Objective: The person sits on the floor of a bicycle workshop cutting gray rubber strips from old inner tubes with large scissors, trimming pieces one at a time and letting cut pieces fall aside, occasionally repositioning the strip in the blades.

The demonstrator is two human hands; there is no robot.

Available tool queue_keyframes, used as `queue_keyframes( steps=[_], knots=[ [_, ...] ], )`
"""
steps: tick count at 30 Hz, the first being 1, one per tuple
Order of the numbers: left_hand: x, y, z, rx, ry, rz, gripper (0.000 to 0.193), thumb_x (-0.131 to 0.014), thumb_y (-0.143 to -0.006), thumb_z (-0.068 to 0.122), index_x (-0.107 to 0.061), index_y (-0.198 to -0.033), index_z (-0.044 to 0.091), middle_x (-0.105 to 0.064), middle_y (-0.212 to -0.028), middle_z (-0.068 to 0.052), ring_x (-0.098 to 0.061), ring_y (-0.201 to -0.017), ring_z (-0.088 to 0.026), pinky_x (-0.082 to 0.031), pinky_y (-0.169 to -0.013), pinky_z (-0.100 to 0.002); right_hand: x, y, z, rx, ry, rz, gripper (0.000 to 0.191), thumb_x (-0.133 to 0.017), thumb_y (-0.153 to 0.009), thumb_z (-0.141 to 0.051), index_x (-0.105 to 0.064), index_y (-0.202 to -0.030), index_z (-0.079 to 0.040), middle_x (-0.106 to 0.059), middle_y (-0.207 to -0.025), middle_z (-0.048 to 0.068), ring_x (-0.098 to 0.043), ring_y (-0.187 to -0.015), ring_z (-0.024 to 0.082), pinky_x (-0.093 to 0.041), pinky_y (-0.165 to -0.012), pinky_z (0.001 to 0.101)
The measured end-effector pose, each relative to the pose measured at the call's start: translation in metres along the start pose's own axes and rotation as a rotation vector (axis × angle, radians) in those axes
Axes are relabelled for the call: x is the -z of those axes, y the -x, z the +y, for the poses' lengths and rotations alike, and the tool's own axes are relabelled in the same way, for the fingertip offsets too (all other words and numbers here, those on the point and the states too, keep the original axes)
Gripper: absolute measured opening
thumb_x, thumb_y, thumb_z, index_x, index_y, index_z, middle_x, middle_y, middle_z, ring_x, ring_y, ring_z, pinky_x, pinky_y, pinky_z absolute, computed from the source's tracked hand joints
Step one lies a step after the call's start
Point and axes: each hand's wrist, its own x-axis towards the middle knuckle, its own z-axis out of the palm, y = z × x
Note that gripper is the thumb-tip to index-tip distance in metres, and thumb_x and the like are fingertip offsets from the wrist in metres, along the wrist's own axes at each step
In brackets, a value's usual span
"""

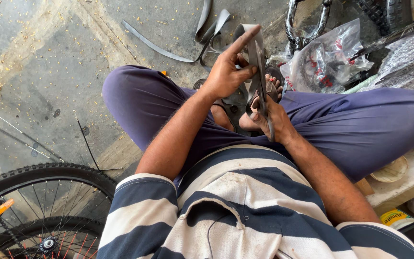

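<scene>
I sit cross-legged on a concrete floor in purple trousers and a striped shirt. My left hand (229,68) pinches a grey rubber strip (252,52) and holds it upright over my lap, index finger stretched along it. My right hand (271,117) grips a pair of scissors (262,91) whose blades point up along the strip's edge. The strip's long loose end (168,50) trails away across the floor beyond my knees. My sandalled feet show under both hands.
A bicycle wheel (39,211) with spokes and an orange part lies at the lower left. Clear plastic bags (329,60) of parts and bubble wrap sit at the upper right beside a black tyre (384,12). A thin wire (87,144) lies on the floor.
</scene>
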Motion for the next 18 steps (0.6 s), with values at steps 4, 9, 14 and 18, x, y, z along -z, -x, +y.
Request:
queue_keyframes(
  steps=[4, 9, 14, 18],
  knots=[
    [-0.002, -0.002, -0.001, 0.021, -0.034, 0.020, 0.091, -0.071, -0.094, -0.010, -0.029, -0.165, 0.026, -0.071, -0.095, -0.004, -0.065, -0.081, -0.008, -0.062, -0.075, -0.030, 0.000, 0.002, 0.002, -0.091, -0.022, 0.003, 0.066, -0.056, -0.096, -0.068, -0.061, -0.109, -0.004, -0.067, -0.088, 0.010, -0.066, -0.081, 0.021, -0.053, -0.076, 0.0341],
    [0.003, -0.009, 0.001, -0.022, 0.126, 0.079, 0.077, -0.071, -0.093, -0.006, -0.037, -0.156, 0.023, -0.068, -0.129, -0.006, -0.070, -0.102, -0.012, -0.063, -0.088, -0.034, -0.001, 0.002, 0.005, -0.241, 0.139, 0.013, 0.053, -0.069, -0.093, -0.056, -0.063, -0.099, -0.004, -0.066, -0.072, 0.012, -0.064, -0.064, 0.023, -0.051, -0.065, 0.0365],
    [0.012, -0.012, 0.006, 0.008, 0.300, 0.101, 0.055, -0.065, -0.098, -0.005, -0.053, -0.146, 0.017, -0.069, -0.129, -0.011, -0.068, -0.110, -0.013, -0.060, -0.101, -0.034, 0.000, 0.001, 0.004, -0.122, 0.102, 0.013, 0.054, -0.069, -0.093, -0.056, -0.061, -0.106, -0.004, -0.065, -0.073, 0.011, -0.066, -0.065, 0.021, -0.053, -0.065, 0.0351],
    [0.003, -0.002, 0.002, -0.012, 0.077, -0.012, 0.088, -0.073, -0.091, -0.007, -0.033, -0.161, 0.029, -0.065, -0.126, -0.003, -0.066, -0.090, -0.011, -0.063, -0.084, -0.031, -0.001, -0.001, 0.004, 0.010, 0.005, 0.015, 0.063, -0.060, -0.099, -0.065, -0.058, -0.112, -0.004, -0.064, -0.090, 0.012, -0.065, -0.080, 0.022, -0.053, -0.076, 0.0349]
  ],
)
